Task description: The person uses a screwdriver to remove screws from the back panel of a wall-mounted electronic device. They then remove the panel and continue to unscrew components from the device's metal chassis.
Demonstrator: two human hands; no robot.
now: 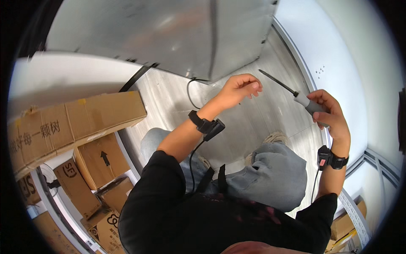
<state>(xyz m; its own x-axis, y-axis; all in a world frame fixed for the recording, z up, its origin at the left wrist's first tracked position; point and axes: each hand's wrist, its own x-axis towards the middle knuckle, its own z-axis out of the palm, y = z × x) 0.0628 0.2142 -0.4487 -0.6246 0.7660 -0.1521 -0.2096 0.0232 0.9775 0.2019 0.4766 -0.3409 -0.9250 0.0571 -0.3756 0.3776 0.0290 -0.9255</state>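
Note:
My right hand (332, 112) is wrapped round the grey handle of a screwdriver (301, 98). Its long dark shaft points up and to the left, with the tip free in the air. Left of that tip is my left hand (242, 89), its fingers curled in toward the thumb. Whatever those fingers may hold is too small or hidden to name. Above my left hand hangs the lower edge of a large grey metal panel (169, 38), apart from both hands. A dark cable (189, 94) loops down near the panel's bottom corner.
Cardboard boxes (103, 158) fill a shelf on the left, with a long carton (76, 122) on top. A pale wall panel (334, 63) with a metal edge rises at the right. Beneath my hands lies a light wood-pattern floor (270, 110). More boxes (344, 224) stand at lower right.

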